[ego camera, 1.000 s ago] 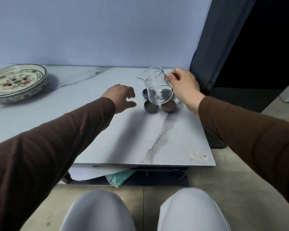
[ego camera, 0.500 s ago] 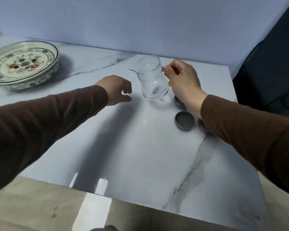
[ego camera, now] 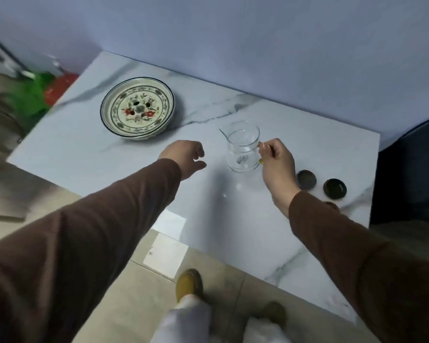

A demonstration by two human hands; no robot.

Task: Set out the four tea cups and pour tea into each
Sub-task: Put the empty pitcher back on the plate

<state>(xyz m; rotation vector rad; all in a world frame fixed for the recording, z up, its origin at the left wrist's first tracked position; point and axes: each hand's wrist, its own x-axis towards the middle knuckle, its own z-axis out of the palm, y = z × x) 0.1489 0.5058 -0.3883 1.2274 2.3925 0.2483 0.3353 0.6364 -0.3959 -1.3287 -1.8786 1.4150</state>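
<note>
A clear glass pitcher stands upright on the white marble table, spout pointing left. My right hand pinches its handle on the right side. My left hand hovers just left of the pitcher with fingers loosely curled, holding nothing. Two small dark tea cups sit to the right of my right wrist. A third, brownish cup peeks out behind my right sleeve. Any fourth cup is hidden.
A painted ceramic tray-plate with drain holes sits at the table's back left. A pale wall runs behind the table. Green and red items lie on the floor at left. A dark cabinet stands at right. My shoes are below the near edge.
The pitcher has gone from tilted over the cups to standing upright on the table left of them. The view has swung left and downward, as from standing. My left hand stays beside the pitcher.
</note>
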